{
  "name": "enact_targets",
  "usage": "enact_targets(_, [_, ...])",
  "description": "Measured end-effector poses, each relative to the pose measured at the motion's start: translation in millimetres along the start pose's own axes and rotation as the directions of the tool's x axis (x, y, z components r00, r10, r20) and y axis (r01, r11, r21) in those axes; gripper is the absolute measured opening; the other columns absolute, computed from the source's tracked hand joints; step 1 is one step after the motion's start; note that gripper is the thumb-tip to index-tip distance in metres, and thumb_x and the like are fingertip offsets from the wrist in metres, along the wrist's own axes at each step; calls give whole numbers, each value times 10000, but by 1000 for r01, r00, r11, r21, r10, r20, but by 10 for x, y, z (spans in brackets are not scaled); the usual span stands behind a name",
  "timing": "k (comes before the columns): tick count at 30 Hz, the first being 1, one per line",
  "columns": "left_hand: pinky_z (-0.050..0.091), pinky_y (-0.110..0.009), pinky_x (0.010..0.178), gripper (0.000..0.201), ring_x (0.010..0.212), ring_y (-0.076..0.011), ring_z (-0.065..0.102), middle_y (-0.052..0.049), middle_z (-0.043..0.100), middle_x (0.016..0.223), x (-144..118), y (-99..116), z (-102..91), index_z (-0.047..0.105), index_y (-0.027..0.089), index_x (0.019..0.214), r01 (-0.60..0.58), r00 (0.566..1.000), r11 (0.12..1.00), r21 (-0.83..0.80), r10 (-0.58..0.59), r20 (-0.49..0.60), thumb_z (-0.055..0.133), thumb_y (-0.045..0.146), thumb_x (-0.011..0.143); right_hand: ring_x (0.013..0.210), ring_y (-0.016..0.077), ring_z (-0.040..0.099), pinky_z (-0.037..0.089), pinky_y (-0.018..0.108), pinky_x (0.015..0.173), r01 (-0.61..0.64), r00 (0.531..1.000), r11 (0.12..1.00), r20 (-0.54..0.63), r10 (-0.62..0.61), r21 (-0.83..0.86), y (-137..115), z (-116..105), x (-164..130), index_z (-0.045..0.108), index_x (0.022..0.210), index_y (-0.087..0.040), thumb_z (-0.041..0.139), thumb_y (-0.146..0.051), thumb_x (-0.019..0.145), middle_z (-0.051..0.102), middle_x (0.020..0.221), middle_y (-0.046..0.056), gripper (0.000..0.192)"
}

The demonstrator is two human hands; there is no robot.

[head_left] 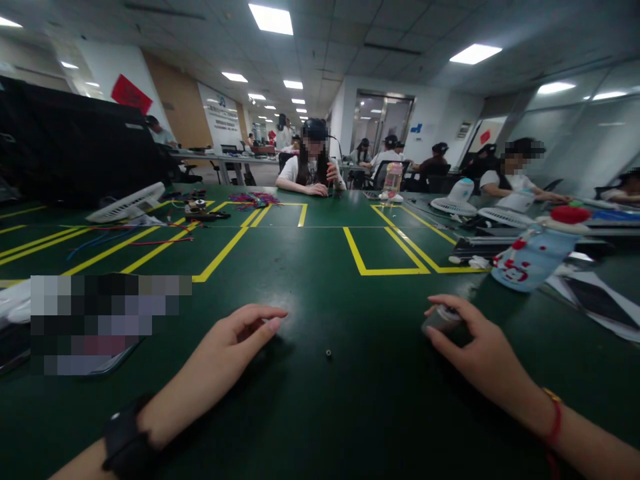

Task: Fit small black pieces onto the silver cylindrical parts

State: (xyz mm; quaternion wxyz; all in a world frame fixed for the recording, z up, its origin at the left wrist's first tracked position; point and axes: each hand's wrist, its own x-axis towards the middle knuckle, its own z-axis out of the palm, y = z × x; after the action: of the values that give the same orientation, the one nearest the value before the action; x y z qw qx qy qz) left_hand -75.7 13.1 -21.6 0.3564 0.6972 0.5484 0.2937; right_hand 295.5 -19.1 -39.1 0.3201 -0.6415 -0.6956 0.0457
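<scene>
My right hand has its thumb and fingers around a small greyish see-through jar, at the right of the green table. What the jar contains is too blurred to tell. My left hand rests over the table at centre left, holding nothing, with thumb and index finger a little apart. Between the two hands lies a tiny metal nut, nearer to my left hand and touched by neither.
A light blue bottle with a red top stands right of my right hand. A blurred-out flat device lies at left. Loose wires, a white fan and yellow tape lines are farther back. Across the table sits a person.
</scene>
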Motion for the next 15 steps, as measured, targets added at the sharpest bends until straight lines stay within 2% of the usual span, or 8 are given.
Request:
enact_targets(2, [458,-327,815,351,944,-220,614,-11,680,1016,-4,-62,-38,633,289,1128,71,997,996,-56,-72,-18,519,493,867,912,203,607,502,331,765,-95,994,989,-63,89,-109,353,-157,-27,512,1177,-224,583,-510,743,601,1076,57,525])
enact_targets(4, [456,-317,810,356,944,-216,614,-8,683,1015,4,-79,-27,624,287,1138,101,994,989,-104,-103,-23,530,490,861,852,219,614,500,349,712,-170,985,968,-65,160,-184,627,-281,-49,523,1169,-223,583,-567,713,605,1055,64,574])
enact_targets(7, [453,-309,800,358,947,-217,612,-6,683,1024,18,-45,25,622,282,1134,101,995,988,-120,-103,-14,534,491,857,969,301,571,469,450,770,-164,982,925,-144,121,-344,702,-361,-48,490,1223,-209,577,-654,678,572,1128,104,709])
enact_targets(9, [448,-311,808,350,948,-219,611,-5,682,1032,19,-15,53,628,281,1120,95,995,990,-107,-98,-18,532,490,857,1134,353,466,385,528,892,-47,966,895,-247,-72,-444,472,-312,-32,454,1266,-182,575,-663,683,508,1237,137,766])
enact_targets(10, [446,-314,815,346,945,-219,612,-5,682,1035,15,-5,62,630,281,1116,94,995,991,-99,-97,-26,530,489,858,1179,347,424,339,532,939,56,949,884,-249,-191,-465,285,-249,-24,451,1272,-181,575,-636,707,485,1270,135,736])
enact_targets(11, [443,-318,826,344,943,-219,612,-5,681,1041,11,2,68,631,280,1115,98,994,991,-91,-101,-35,530,486,858,1195,318,410,308,510,971,177,932,875,-209,-296,-450,65,-158,-17,459,1269,-194,571,-585,746,479,1285,117,663])
enact_targets(13, [437,-328,843,346,946,-222,613,-8,680,1052,1,8,71,629,280,1116,104,993,991,-79,-108,-51,527,487,859,1163,239,434,292,434,977,403,900,860,-35,-434,-315,-407,94,-4,487,1254,-253,554,-479,819,501,1271,57,495])
enact_targets(15, [432,-333,860,346,960,-225,614,-11,682,1059,-6,4,64,633,275,1110,98,993,993,-70,-102,-54,528,488,858,1093,197,463,297,389,924,496,867,856,137,-479,-146,-818,384,17,529,1216,-307,545,-453,852,549,1205,14,392])
